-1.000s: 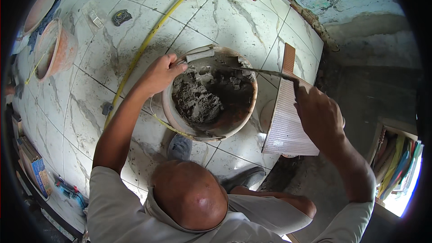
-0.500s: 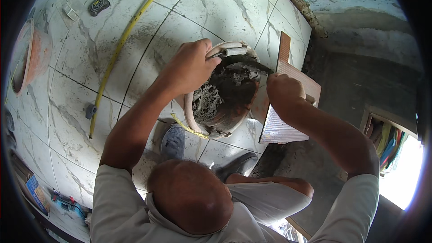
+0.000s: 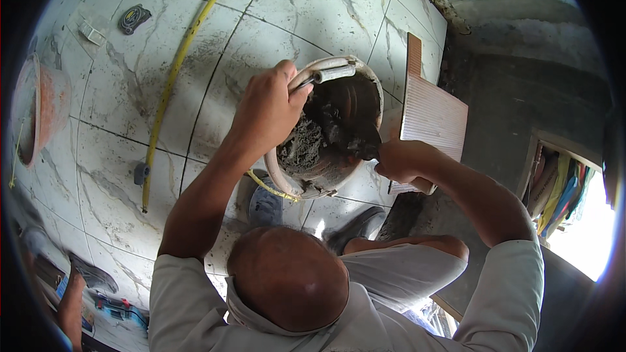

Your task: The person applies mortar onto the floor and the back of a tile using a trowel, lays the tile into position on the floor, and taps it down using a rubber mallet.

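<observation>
A pale bucket (image 3: pixel 272 164) stands in front of me with wet grey mortar (image 3: pixel 304 146) in it, heaped toward its left side. My left hand (image 3: pixel 268 105) is closed on the bucket's far left rim, beside the handle's light grey grip (image 3: pixel 336 73). At the right rim my right hand (image 3: pixel 405 159) is closed round a trowel. Its dark, mortar-covered blade (image 3: pixel 367 141) reaches into the bucket, and the end of its handle shows below my wrist. Behind that hand a ribbed brown tile piece (image 3: pixel 435 117), cut to an L shape, lies right of the bucket.
A yellow pipe (image 3: pixel 171 81) lies across the marble-patterned floor tiles at left. Beyond it are a tape measure (image 3: pixel 134 19) and an orange-brown tub (image 3: pixel 52 107). A wall (image 3: pixel 521 32) rises at far right. Another person's foot (image 3: pixel 94 274) is at lower left.
My right hand has moved nearer to me along the bucket's right side, and the trowel blade has swung lower into the mortar. Another person's leg and foot have appeared at lower left.
</observation>
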Demonstrator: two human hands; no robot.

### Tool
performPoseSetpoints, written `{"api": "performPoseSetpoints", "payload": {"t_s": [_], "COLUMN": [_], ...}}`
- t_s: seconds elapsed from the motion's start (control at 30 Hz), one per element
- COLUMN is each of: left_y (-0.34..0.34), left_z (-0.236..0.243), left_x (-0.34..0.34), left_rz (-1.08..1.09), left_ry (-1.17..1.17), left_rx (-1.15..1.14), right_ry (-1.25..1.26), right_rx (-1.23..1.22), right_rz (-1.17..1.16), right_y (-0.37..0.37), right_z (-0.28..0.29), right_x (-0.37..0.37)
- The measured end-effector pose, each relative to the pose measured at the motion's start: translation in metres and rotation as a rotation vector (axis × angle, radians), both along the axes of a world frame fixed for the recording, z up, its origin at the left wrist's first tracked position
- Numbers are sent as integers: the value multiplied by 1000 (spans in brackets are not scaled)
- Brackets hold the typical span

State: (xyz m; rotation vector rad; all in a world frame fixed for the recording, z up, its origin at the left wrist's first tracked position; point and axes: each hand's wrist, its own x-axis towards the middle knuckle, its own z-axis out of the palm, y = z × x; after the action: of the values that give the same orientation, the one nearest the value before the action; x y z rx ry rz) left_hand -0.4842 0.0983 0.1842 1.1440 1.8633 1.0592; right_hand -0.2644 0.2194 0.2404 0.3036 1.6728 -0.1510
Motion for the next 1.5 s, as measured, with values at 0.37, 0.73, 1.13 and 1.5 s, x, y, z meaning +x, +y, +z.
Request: {"api": "performPoseSetpoints", "payload": {"t_s": [0.37, 0.73, 1.13, 1.5], "left_y": [-8, -12, -17, -15], "left_z": [-23, -24, -28, -54], "left_x": [-13, -16, -12, -37], "left_rz": [-62, -112, -141, -78], "left_ry": [-11, -171, -197, -347], "left_rx": [210, 131, 115, 151], "right_ry": [586, 458, 649, 720], "right_rx": [-180, -237, -438, -519], "right_rz": [-154, -1556, -1744, -1484], "right_y": [15, -19, -32, -49], "right_z": [-39, -39, -34, -28], "right_x": [18, -14, -9, 14]}}
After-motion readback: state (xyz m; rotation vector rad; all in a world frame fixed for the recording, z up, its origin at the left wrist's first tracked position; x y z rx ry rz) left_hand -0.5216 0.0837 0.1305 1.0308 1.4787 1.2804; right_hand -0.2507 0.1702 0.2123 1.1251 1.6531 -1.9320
